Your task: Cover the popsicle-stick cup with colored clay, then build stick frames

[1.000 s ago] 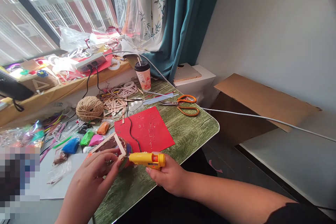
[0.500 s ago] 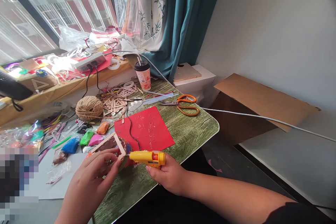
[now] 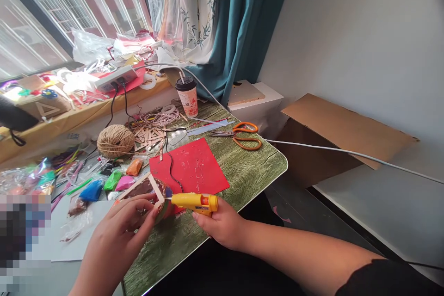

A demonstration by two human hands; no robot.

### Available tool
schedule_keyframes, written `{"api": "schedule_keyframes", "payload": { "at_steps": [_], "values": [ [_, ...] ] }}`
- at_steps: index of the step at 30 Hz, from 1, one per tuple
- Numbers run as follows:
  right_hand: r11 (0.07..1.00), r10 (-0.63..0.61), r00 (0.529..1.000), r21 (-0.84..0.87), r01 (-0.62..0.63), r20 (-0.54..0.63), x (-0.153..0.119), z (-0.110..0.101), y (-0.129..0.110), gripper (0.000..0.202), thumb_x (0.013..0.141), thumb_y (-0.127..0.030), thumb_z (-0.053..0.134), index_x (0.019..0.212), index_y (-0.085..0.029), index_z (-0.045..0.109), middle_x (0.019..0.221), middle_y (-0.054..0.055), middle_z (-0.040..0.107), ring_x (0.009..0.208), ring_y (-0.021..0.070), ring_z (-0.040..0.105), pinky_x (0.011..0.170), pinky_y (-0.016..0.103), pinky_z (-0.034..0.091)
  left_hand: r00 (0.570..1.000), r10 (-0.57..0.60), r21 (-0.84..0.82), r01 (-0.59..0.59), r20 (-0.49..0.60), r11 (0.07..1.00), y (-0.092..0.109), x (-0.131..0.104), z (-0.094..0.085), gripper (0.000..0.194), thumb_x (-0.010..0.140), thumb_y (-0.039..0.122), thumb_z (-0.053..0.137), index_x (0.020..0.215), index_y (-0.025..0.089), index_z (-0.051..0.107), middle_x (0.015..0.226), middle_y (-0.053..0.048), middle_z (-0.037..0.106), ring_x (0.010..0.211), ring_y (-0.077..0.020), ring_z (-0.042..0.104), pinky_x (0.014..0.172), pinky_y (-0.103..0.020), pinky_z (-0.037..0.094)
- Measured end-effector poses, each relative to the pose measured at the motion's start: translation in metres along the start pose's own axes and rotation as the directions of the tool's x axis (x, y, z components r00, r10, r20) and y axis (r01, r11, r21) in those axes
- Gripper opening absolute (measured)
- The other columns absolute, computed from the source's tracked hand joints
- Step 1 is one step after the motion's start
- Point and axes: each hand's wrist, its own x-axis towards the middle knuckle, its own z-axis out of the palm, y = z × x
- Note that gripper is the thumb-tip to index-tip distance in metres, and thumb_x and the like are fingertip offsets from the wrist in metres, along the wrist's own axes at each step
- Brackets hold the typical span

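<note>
My right hand [image 3: 222, 226] is closed round the handle of a yellow hot glue gun [image 3: 194, 201], its nozzle pointing left. The nozzle tip is at the edge of a round brown craft piece [image 3: 144, 187] with pale wooden sticks [image 3: 157, 188] set in an angle on top; whether it touches I cannot tell. My left hand [image 3: 130, 222] grips this craft piece by its near side, thumb and fingers on the rim, hiding much of it. A red sheet [image 3: 197, 166] with dried glue strings lies just behind, crossed by the gun's black cord [image 3: 172, 166].
Orange-handled scissors [image 3: 246, 136] lie near the table's right edge, by a lidded paper cup [image 3: 187, 97]. A twine ball [image 3: 115, 141], wooden pieces [image 3: 149, 136] and coloured clay packets [image 3: 93, 190] crowd the left. A power strip [image 3: 116, 78] sits on the sill; a white cable [image 3: 312, 148] runs right.
The glue gun has shifted slightly up and its nozzle has drawn a little along the craft piece's edge. Both hands keep their hold; the whole view has shifted slightly.
</note>
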Motion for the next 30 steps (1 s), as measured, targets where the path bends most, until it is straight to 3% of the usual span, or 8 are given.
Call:
{"api": "schedule_keyframes", "payload": {
  "at_steps": [8, 17, 22, 27, 30],
  "values": [
    [1.0, -0.017, 1.0, -0.014, 0.017, -0.014, 0.004, 0.001, -0.004, 0.032, 0.097, -0.041, 0.066, 0.12, -0.021, 0.076, 0.069, -0.005, 0.046, 0.062, 0.014, 0.039, 0.06, 0.027, 0.041, 0.999, 0.019, 0.009, -0.019, 0.041, 1.0, 0.0, 0.003, -0.005, 0.025, 0.099, 0.053, 0.066, 0.094, 0.03, 0.074, 0.111, -0.002, 0.085, 0.062, -0.0142, 0.071, 0.045, -0.021, 0.053],
    [0.997, -0.071, 0.997, -0.007, 0.071, -0.031, 0.007, -0.001, 0.003, 0.031, 0.1, -0.038, 0.065, 0.123, -0.02, 0.075, 0.089, 0.001, 0.064, 0.081, 0.0181, 0.057, 0.082, 0.032, 0.054, 0.998, 0.056, 0.033, -0.057, 0.036, 0.998, -0.003, 0.003, -0.004, 0.023, 0.099, 0.051, 0.068, 0.098, 0.03, 0.074, 0.11, -0.005, 0.083, 0.081, -0.019, 0.078, 0.049, -0.021, 0.057],
    [0.998, 0.061, 0.994, 0.01, -0.06, -0.088, 0.004, 0.0, 0.008, 0.031, 0.097, -0.049, 0.07, 0.113, -0.023, 0.075, 0.066, -0.005, 0.05, 0.066, 0.0164, 0.054, 0.064, 0.027, 0.049, 0.996, 0.086, 0.002, -0.086, 0.002, 0.996, 0.002, 0.007, -0.001, 0.024, 0.101, 0.05, 0.066, 0.094, 0.029, 0.073, 0.106, -0.006, 0.082, 0.091, -0.0209, 0.08, 0.046, -0.021, 0.056],
    [0.993, 0.106, 0.988, 0.061, -0.1, -0.111, 0.002, 0.0, 0.015, 0.03, 0.096, -0.048, 0.07, 0.111, -0.022, 0.071, 0.068, -0.007, 0.049, 0.052, 0.0108, 0.045, 0.053, 0.025, 0.043, 0.992, 0.123, 0.022, -0.122, -0.011, 0.992, 0.004, 0.01, -0.002, 0.024, 0.102, 0.048, 0.064, 0.093, 0.028, 0.072, 0.103, -0.006, 0.081, 0.089, -0.02, 0.08, 0.049, -0.022, 0.057],
    [0.989, 0.121, 0.986, 0.098, -0.11, -0.118, 0.003, -0.001, 0.016, 0.027, 0.094, -0.048, 0.07, 0.1, -0.022, 0.067, 0.07, -0.007, 0.052, 0.048, 0.0087, 0.045, 0.049, 0.024, 0.041, 0.992, 0.122, 0.024, -0.122, -0.008, 0.992, 0.002, 0.009, -0.001, 0.022, 0.103, 0.047, 0.064, 0.096, 0.028, 0.072, 0.106, -0.005, 0.081, 0.089, -0.0191, 0.079, 0.055, -0.022, 0.06]
  ]
}}
